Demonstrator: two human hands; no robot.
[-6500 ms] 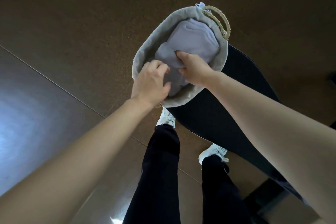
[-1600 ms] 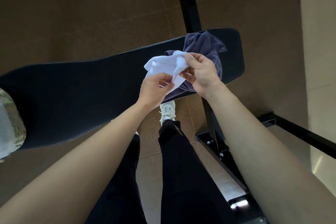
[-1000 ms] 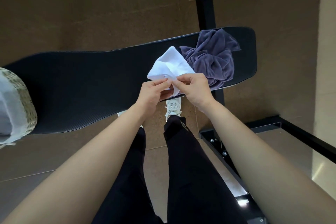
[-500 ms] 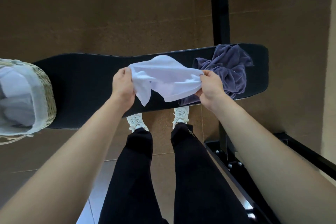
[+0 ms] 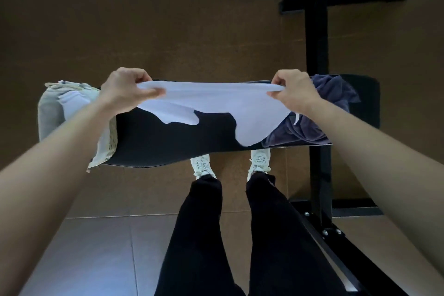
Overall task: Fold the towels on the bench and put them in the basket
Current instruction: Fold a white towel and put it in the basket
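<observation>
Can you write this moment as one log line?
white towel: stretched over bench | left hand: pinches one end | right hand: pinches other end | purple towel: crumpled on bench | basket: bench's left end

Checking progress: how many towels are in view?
3: white towel held between left hand and right hand; purple towel crumpled at the bench's right end; pale towel in the basket, possibly hiding more.

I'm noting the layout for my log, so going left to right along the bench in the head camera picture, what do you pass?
basket → left hand → white towel, held stretched between both hands → right hand → purple towel, lying crumpled
</observation>
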